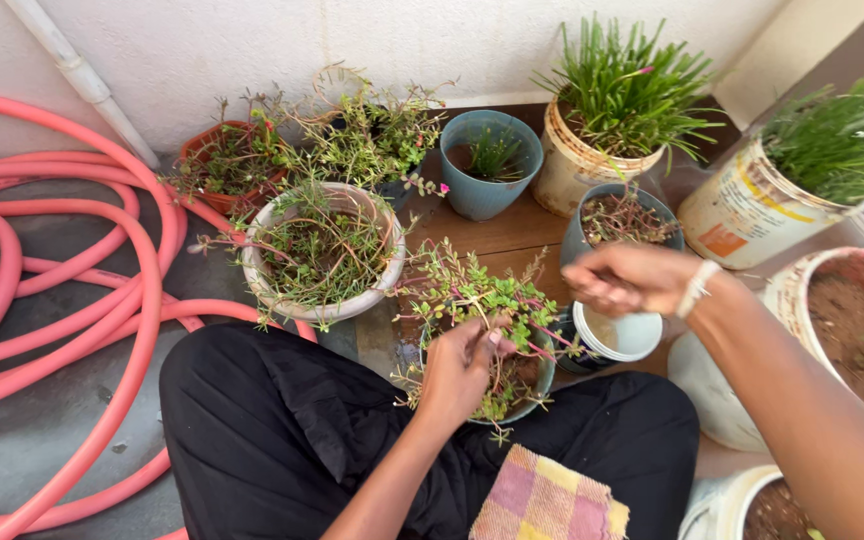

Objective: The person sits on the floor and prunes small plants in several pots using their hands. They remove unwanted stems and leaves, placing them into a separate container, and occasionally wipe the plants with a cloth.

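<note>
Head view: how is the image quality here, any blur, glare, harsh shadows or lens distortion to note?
Head view: soft, even daylight with no hard shadows; slight overexposure at the far right edge beside the tall grass bucket. The right hand is motion-blurred, while the left hand and the trailing plant it touches stay sharp. Wide-angle bending shows in the leaning edge pots and the pink hose.

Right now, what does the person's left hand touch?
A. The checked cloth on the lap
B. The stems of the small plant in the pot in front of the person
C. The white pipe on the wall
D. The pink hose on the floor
B: the left hand has its fingers in the pink-stemmed leafy plant growing in the pot just ahead of the lap, away from the hose and above the checked cloth.
</note>
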